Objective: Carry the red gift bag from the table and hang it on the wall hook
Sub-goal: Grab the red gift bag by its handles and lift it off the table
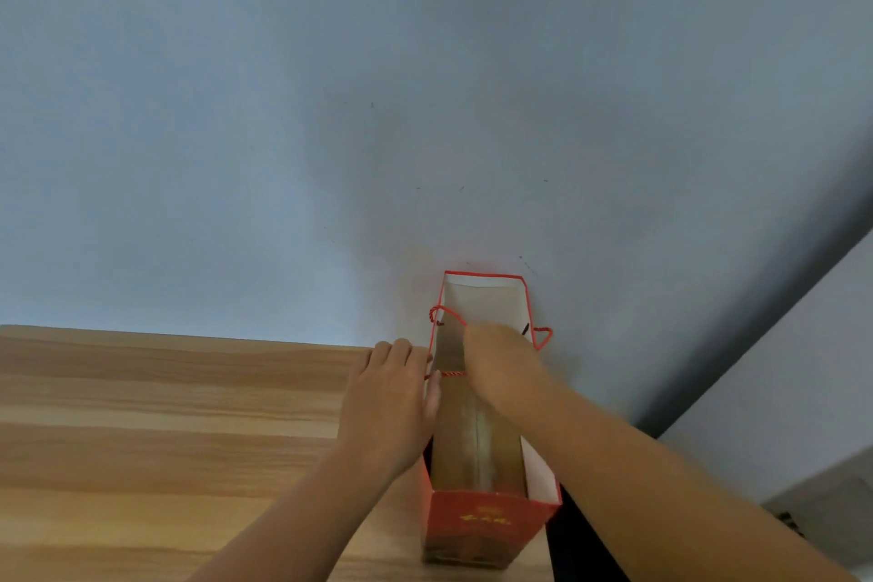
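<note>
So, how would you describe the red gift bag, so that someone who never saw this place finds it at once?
Start at the wooden table against the pale blue-grey wall. At the table's right end stands the red gift bag, tall, narrow and open at the top. It is the only red thing there, white inside, with twisted red cord handles and gold lettering.

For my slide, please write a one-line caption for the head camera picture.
Both hands, left and right, reach for the cord handles of the open red gift bag on the wooden table.
</note>
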{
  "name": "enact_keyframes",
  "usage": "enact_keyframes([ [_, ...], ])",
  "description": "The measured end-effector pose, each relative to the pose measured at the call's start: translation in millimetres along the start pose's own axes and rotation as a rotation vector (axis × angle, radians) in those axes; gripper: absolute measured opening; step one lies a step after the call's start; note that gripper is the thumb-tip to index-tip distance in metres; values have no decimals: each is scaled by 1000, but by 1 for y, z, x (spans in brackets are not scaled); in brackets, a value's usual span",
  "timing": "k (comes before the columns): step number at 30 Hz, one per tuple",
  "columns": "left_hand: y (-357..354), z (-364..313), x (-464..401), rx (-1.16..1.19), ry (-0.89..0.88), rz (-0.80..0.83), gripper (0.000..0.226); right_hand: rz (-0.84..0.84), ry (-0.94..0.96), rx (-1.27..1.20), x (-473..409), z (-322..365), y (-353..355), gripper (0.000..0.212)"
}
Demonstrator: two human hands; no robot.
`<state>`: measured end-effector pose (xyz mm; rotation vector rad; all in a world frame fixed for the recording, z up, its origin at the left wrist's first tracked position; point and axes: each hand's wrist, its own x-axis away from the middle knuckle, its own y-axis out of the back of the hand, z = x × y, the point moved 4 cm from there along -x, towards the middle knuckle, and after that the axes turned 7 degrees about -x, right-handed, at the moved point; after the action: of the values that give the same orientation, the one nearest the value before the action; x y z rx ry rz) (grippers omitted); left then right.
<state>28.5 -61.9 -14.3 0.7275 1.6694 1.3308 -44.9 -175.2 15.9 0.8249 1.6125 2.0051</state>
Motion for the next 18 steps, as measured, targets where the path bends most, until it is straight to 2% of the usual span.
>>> enact_keyframes([
  [7, 38, -22, -11, 32, -21, -53, 59, -115, 28, -23, 17, 30, 102, 28],
  [11, 67, -33, -18, 125, -16, -41, 82, -172, 59, -9, 29, 49, 125, 9],
  [13, 75, -36, -18, 193, 33, -4, 81, -175, 48, -24, 35, 56, 129, 26],
  [18, 89, -41, -5, 303, 118, 23, 52, -167, 36, -36, 46, 67, 131, 34],
])
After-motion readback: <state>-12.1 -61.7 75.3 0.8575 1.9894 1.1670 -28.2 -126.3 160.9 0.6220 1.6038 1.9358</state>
